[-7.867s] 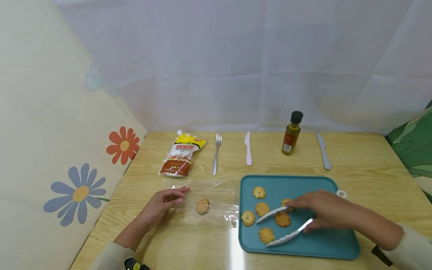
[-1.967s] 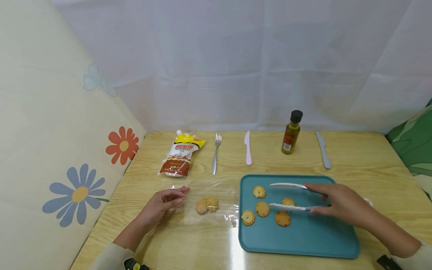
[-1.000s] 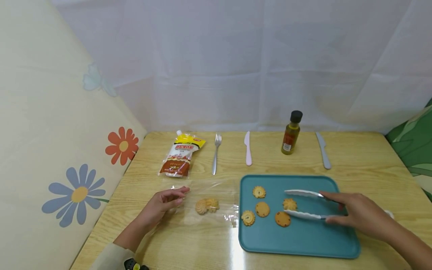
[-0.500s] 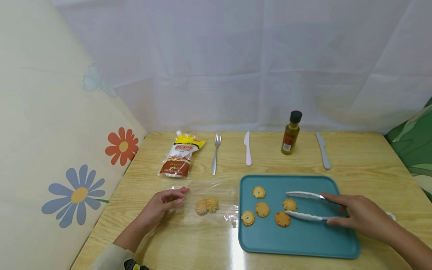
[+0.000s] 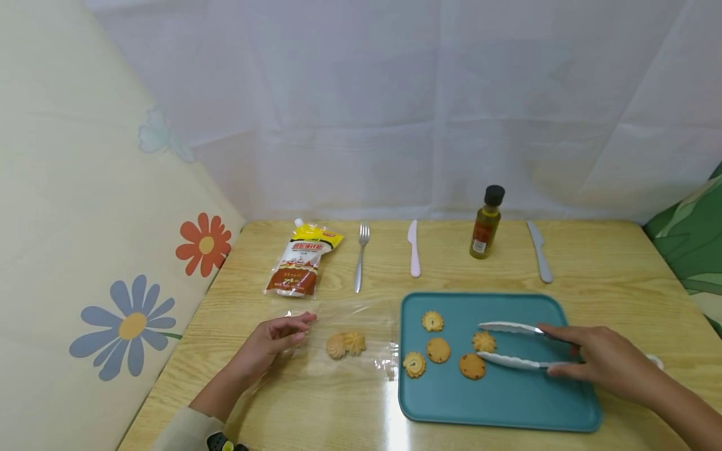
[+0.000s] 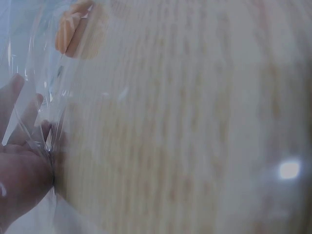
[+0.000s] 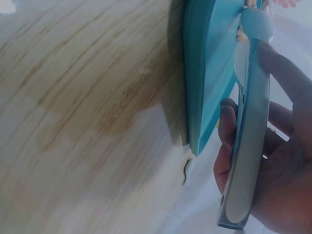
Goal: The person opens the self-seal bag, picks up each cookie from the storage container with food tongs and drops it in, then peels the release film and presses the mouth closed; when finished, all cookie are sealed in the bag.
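Note:
My right hand (image 5: 612,364) holds metal tongs with white scalloped tips (image 5: 510,361), also seen as the tongs' long handle (image 7: 252,141) in the right wrist view. The tong arms stand apart, flanking a flower-shaped cookie (image 5: 484,342) on a teal tray (image 5: 524,404). A clear plastic bag (image 5: 372,316) lies left of the tray, with a swirled cookie (image 5: 335,346) and a flower-shaped cookie (image 5: 355,342) side by side inside. My left hand (image 5: 276,341) is at the bag's left end, fingers and thumb apart; clear film covers the fingers (image 6: 29,117) in the left wrist view.
Also on the tray are a chip-dotted cookie (image 5: 472,366), a plain round cookie (image 5: 438,350) and ring-shaped cookies (image 5: 414,364). Behind lie a spouted pouch (image 5: 301,260), a fork (image 5: 362,257), a pink knife (image 5: 414,249), an upright bottle (image 5: 487,222) and a grey knife (image 5: 540,252).
Since the oldest frame, the flower-shaped cookie near the tray's front edge has gone into the bag beside the swirled one. The tongs then moved right to another cookie; the left hand stayed put.

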Motion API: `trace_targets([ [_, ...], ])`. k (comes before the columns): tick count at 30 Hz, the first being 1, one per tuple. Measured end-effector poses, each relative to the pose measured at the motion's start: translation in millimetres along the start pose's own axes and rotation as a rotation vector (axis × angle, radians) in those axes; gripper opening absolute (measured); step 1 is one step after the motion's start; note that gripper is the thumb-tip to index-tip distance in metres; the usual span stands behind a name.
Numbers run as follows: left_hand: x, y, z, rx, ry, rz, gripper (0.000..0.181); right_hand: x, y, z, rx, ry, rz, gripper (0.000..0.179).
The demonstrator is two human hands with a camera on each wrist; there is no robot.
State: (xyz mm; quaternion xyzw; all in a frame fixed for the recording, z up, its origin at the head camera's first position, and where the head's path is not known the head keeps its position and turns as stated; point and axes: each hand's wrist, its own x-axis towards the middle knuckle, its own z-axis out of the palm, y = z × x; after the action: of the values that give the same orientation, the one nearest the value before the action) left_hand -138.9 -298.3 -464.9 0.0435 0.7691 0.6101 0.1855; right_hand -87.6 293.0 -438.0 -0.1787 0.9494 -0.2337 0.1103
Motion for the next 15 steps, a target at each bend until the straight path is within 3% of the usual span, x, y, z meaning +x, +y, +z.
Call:
trace_targets([
  [15,-0.7,0.6,0.5,0.008,0.006,-0.014,0.035,0.2,0.9,0.0,0.0,0.002,-0.012,0.073],
])
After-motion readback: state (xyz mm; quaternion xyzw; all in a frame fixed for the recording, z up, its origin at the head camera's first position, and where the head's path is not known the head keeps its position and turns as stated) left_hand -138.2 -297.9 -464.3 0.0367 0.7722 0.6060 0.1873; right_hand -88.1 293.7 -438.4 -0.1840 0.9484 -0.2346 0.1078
